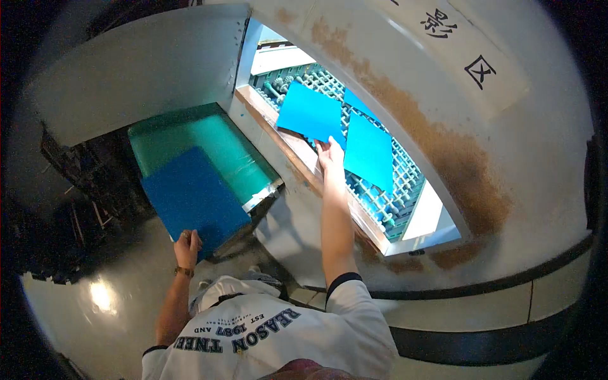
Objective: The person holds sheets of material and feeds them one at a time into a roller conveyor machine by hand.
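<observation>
Four flat blue pieces are visible: one is dark blue, and three are bright blue. The left hand (187, 246) holds the dark blue square panel (197, 197) at its near edge. The fingers of this hand are closed on the edge, with almost no opening. The far part of this panel is over the green, shiny surface (206, 136); if it touches there, I cannot tell. A wristwatch (184, 272) is on the left wrist.

The right hand (330, 154) reaches into the long, brightly lit opening of the pale machine housing (437, 209). Its thumb and fingers are nearly closed and pinch the first bright blue panel (310, 113) at the near right corner. This panel is above the grid of grey and green rollers (400, 170), and it is tilted in the view.

The second bright blue panel (369, 152) lies on the rollers, just to the right of the right hand. The third bright blue panel (360, 104) is partly hidden behind the edge of the housing. Brown stains (465, 171) spread on the housing, beside the opening.
</observation>
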{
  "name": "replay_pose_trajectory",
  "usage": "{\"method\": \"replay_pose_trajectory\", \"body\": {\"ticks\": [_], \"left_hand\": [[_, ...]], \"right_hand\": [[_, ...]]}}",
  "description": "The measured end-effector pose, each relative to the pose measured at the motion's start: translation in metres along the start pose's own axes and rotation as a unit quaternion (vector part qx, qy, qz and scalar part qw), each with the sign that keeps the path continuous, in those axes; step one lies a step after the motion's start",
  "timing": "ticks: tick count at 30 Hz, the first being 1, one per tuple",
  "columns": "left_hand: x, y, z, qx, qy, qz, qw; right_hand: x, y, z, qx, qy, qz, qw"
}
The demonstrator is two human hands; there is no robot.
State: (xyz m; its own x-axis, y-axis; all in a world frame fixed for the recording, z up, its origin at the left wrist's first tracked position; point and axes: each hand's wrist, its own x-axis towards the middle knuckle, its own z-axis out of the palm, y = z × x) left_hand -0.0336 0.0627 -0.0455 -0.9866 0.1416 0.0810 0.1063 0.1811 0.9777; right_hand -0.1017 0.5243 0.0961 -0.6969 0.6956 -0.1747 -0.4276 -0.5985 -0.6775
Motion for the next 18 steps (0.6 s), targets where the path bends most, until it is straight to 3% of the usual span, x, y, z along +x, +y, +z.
{"method": "replay_pose_trajectory", "body": {"ticks": [1, 4, 6, 18], "left_hand": [[0.001, 0.000, 0.000, -0.001, 0.004, 0.001, 1.000], [-0.003, 0.002, 0.001, 0.027, 0.008, 0.001, 1.000], [-0.004, 0.006, -0.001, 0.035, 0.004, 0.030, 0.999], [-0.004, 0.005, 0.001, 0.025, 0.009, 0.004, 1.000]], "right_hand": [[0.003, 0.002, -0.002, -0.003, 0.033, 0.008, 0.999], [0.001, 0.002, -0.001, -0.035, 0.001, -0.015, 0.999], [-0.003, 0.004, 0.001, -0.124, -0.053, -0.038, 0.990], [-0.002, 0.005, 0.001, -0.083, -0.034, -0.071, 0.993]]}}
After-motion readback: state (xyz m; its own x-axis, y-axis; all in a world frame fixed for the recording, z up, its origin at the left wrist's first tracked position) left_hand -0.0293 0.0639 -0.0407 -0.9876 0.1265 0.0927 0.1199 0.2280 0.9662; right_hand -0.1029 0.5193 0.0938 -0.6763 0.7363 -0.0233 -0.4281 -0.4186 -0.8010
